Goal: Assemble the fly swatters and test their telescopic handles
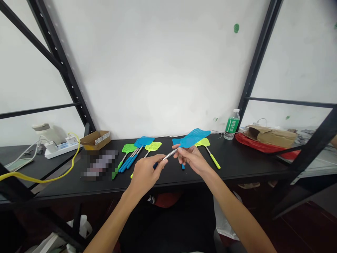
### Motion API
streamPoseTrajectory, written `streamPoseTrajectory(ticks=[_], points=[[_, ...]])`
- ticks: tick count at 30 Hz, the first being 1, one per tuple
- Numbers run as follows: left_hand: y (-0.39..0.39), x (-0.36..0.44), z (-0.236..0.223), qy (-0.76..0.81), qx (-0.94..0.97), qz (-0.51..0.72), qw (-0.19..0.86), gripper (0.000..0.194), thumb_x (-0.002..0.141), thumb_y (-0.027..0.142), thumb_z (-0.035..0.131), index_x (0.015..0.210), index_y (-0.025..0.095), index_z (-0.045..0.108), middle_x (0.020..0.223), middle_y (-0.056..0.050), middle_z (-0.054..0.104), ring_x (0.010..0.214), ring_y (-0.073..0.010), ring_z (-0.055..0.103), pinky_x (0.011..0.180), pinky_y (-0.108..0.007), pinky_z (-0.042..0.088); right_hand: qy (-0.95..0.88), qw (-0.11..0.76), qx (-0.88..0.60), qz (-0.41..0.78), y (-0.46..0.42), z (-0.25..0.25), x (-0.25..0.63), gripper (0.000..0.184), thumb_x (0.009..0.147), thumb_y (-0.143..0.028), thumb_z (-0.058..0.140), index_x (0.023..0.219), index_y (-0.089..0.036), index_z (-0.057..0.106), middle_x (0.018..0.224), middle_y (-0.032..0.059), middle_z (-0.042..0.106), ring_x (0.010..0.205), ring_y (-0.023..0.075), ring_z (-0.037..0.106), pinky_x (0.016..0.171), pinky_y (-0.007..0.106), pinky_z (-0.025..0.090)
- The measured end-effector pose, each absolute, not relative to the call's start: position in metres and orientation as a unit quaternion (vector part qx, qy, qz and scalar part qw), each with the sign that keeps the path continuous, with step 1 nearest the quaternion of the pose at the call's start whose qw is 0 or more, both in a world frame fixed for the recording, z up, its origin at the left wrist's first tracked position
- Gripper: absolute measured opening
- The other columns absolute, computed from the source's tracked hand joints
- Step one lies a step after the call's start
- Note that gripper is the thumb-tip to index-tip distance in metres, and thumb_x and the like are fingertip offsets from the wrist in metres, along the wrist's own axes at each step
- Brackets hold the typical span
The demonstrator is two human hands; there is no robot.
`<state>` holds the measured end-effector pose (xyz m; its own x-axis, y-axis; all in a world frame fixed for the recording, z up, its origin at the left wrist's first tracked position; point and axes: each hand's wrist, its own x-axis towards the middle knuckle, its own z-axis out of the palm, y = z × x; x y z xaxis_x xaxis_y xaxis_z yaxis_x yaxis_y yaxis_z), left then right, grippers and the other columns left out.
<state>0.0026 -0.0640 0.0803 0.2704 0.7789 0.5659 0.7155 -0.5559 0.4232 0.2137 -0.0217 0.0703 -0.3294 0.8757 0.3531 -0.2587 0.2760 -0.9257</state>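
A blue fly swatter (196, 137) is held between my two hands above the front part of the black table. My left hand (147, 171) is wrapped round its handle end, hiding most of the handle. At the base of the blue head, my right hand (191, 158) pinches the silver shaft with thumb and fingers. Left of my hands lie a green fly swatter (128, 148), several blue fly swatters (144, 141) side by side, and a yellow-green fly swatter (153, 146). Another yellow-green fly swatter (215, 161) lies behind my right hand, beside a partly covered blue one (183, 166).
A cardboard box (96, 140), a blurred patch and a white power strip (61, 147) with a yellow cable (72, 165) are on the left. A water bottle (232, 124) stands at the back right, near a flattened carton (273, 137) on red plastic. Black shelf posts (259, 52) flank the table (231, 165).
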Motion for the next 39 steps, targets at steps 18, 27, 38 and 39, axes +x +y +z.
streamPoseTrajectory(ticks=[18,27,38,39], points=[[-0.077,0.018,0.080,0.414,0.836,0.308,0.188,0.038,0.100,0.044,0.040,0.078,0.019,0.060,0.055,0.003,0.055,0.051,-0.0116,0.047,0.055,-0.024,0.032,-0.467,0.699,-0.249,0.481,-0.018,0.067,0.202,0.032,0.075,-0.048,0.078,0.078,-0.017,0.073,0.056,-0.0015,0.052,0.049,0.0077,0.045,0.044,0.022,0.030],[-0.069,0.021,0.073,0.321,0.737,0.319,0.502,0.038,0.098,0.050,0.043,0.093,0.016,0.060,0.052,0.001,0.058,0.043,-0.0108,0.048,0.045,-0.021,0.035,-0.415,0.697,-0.224,0.541,-0.020,0.070,0.202,0.033,0.069,-0.047,0.082,0.078,-0.017,0.071,0.056,-0.0024,0.052,0.049,0.0075,0.046,0.041,0.020,0.029],[-0.069,0.025,0.070,0.355,0.792,0.300,0.395,0.038,0.100,0.049,0.037,0.089,0.018,0.057,0.052,0.002,0.056,0.045,-0.0106,0.046,0.050,-0.022,0.035,-0.404,0.708,-0.205,0.542,-0.009,0.064,0.209,0.030,0.071,-0.045,0.083,0.079,-0.018,0.072,0.060,-0.0021,0.052,0.051,0.0070,0.045,0.043,0.020,0.029],[-0.070,0.025,0.071,0.372,0.807,0.303,0.345,0.038,0.100,0.047,0.038,0.084,0.019,0.056,0.053,0.003,0.056,0.047,-0.0109,0.047,0.053,-0.022,0.035,-0.406,0.711,-0.205,0.537,-0.008,0.063,0.210,0.030,0.071,-0.045,0.082,0.079,-0.018,0.072,0.060,-0.0020,0.052,0.051,0.0070,0.045,0.043,0.021,0.030]])
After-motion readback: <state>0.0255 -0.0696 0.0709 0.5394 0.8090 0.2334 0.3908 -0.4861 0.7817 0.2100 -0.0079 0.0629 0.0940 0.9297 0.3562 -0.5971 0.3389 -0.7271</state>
